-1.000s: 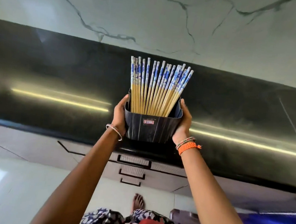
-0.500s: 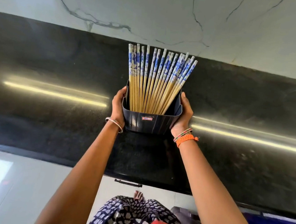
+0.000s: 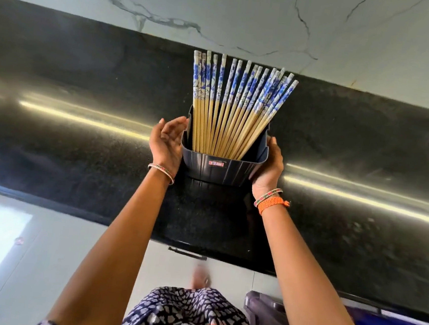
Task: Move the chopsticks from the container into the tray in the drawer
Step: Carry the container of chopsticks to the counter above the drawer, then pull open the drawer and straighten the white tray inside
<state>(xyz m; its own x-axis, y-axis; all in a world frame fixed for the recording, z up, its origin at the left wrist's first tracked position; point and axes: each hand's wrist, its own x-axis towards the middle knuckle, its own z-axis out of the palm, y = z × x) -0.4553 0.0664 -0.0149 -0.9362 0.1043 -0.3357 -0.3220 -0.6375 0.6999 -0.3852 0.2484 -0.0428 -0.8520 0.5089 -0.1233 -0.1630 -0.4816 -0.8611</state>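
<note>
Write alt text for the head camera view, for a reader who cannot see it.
A dark container full of upright blue-patterned chopsticks stands on a black counter; the right hand touches its side, the left hand is open beside it.

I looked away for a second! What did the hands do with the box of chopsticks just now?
The container was carried farther onto the black counter and set down. The left hand has let go and opened beside it; the right hand is still against its side. The chopsticks all stayed standing in the container, and no drawer has been opened.
</note>
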